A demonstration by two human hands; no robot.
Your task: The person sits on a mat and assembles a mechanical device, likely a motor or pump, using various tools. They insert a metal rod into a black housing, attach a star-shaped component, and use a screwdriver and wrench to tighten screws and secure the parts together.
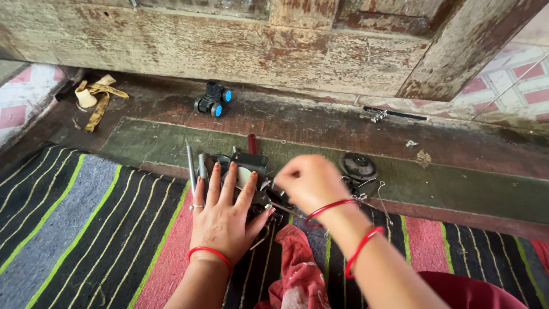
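A big old wooden door point(229, 40) with peeling paint stands at the back. Below it runs a dark red stone step point(320, 123) with a dull green strip point(457, 186) along it. A striped woven rug point(86, 229) in black, grey, green and pink covers the floor in front. White floor tiles with pink squares point(514, 80) show at the right, and more of them at the left. Soft daylight falls over everything.
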